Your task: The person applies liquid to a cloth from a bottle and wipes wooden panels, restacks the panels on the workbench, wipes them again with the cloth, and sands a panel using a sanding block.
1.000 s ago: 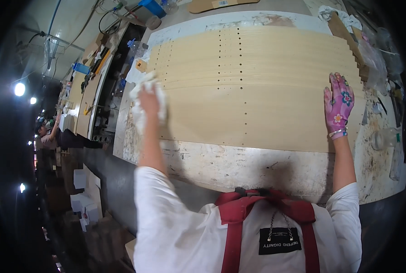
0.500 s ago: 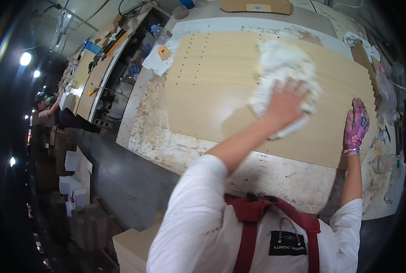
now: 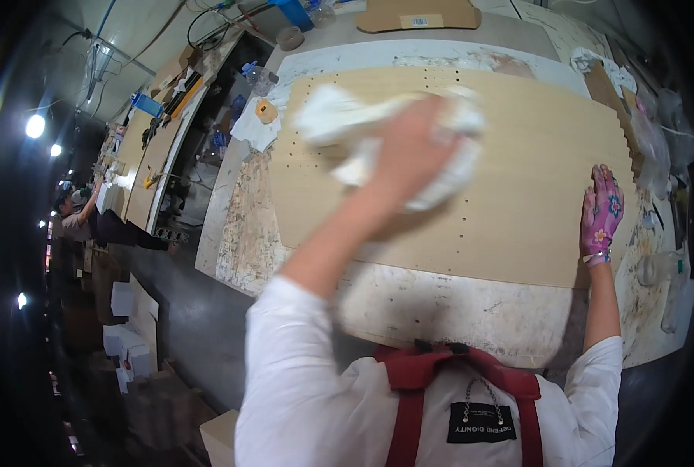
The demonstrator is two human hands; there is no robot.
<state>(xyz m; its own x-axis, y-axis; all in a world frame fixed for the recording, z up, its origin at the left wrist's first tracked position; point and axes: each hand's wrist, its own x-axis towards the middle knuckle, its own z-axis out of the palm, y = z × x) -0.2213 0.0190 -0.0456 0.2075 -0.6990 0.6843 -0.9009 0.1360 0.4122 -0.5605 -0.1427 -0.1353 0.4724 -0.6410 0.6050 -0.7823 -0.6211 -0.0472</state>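
Note:
A large light wooden panel [image 3: 518, 187] with rows of small drilled holes lies flat on a stained workbench [image 3: 440, 311]. My left hand [image 3: 409, 152] is pressed on a crumpled white cloth [image 3: 347, 124] on the panel's middle-left area, blurred by motion. My right hand [image 3: 602, 208], in a pink flowered glove, lies flat with fingers apart on the panel's right edge, holding nothing.
A white rag with a small round tan object [image 3: 265, 111] lies at the bench's far left corner. Plastic bags and clutter [image 3: 658, 132] crowd the right side. A cardboard piece [image 3: 417, 14] lies beyond. Another person [image 3: 75, 214] works at long benches on the left.
My left hand has swept the white cloth across the panel, from the far left to the right and now back toward the middle. My right hand has stayed on the panel's right edge.

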